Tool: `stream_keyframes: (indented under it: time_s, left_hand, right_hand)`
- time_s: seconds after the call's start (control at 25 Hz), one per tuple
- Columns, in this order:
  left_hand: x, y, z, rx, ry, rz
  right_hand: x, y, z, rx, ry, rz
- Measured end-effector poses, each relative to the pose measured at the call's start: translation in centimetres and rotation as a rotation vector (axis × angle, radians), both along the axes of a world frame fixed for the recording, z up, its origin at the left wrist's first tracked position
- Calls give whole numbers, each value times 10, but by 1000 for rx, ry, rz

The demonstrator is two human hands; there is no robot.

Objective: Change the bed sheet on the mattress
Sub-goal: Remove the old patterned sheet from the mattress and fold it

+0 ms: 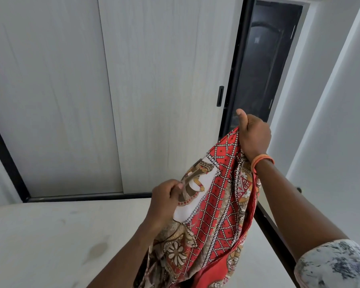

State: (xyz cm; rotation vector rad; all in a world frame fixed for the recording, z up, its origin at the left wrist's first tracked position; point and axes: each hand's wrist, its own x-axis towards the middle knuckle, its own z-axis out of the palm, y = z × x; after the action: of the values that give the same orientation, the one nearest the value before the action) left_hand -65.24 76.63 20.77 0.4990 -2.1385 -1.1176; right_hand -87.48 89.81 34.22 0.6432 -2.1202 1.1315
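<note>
Head view shows the mattress point(50, 235) bare and faintly stained — so I judge the old sheet is already off. My left hand point(164, 201) pinches a fold of the red patterned bed sheet point(214, 206), and my right hand point(253, 135) grips a bunch of it higher up, thumb sticking out. The sheet hangs gathered between both hands over the mattress's right edge, near the black bed frame point(272, 231). Behind stand the pale wardrobe doors point(92, 90). Spreading and tucking the sheet are left — nothing is laid out yet.

Both hands, left hand point(164, 201) and right hand point(253, 135), raised, fingers curled.
</note>
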Motion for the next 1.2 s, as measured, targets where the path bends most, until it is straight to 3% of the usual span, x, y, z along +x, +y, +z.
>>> stream_keyframes:
  time_s: [0.12, 0.16, 0.32, 0.4, 0.48, 0.6, 0.72, 0.84, 1.0, 1.12, 1.2]
  left_hand:
    - [0, -4, 30, -24, 144, 83]
    - [-2, -3, 44, -75, 177, 61]
    - [-14, 14, 93, -245, 223, -165]
    - [-9, 8, 104, -108, 212, -332]
    - [0, -4, 105, 64, 141, -499]
    - [6, -16, 94, 81, 35, -539]
    - [12, -29, 70, 272, -103, -529]
    - [22, -44, 21, 152, -365, -531]
    - [25, -53, -48, -145, -461, -266]
    - [32, -67, -89, -176, -553, -91]
    - [43, -74, -119, -204, -742, -150]
  right_hand:
    - [13, 8, -1, 195, 100, -167]
    - [26, 5, -3, 228, 151, -136]
    - [115, -28, -23, 65, 104, 444]
    - [128, -31, -33, -33, 46, 668]
    - [119, -27, -38, 26, 0, 797]
    - [106, -29, -42, 261, 249, 614]
    - [94, -28, -26, 284, 448, 443]
    - [72, -21, -1, 135, 393, 371]
    - [59, -18, 18, -62, 277, 299]
    - [50, -16, 22, -97, 254, 252]
    - [41, -14, 19, -108, 210, 219]
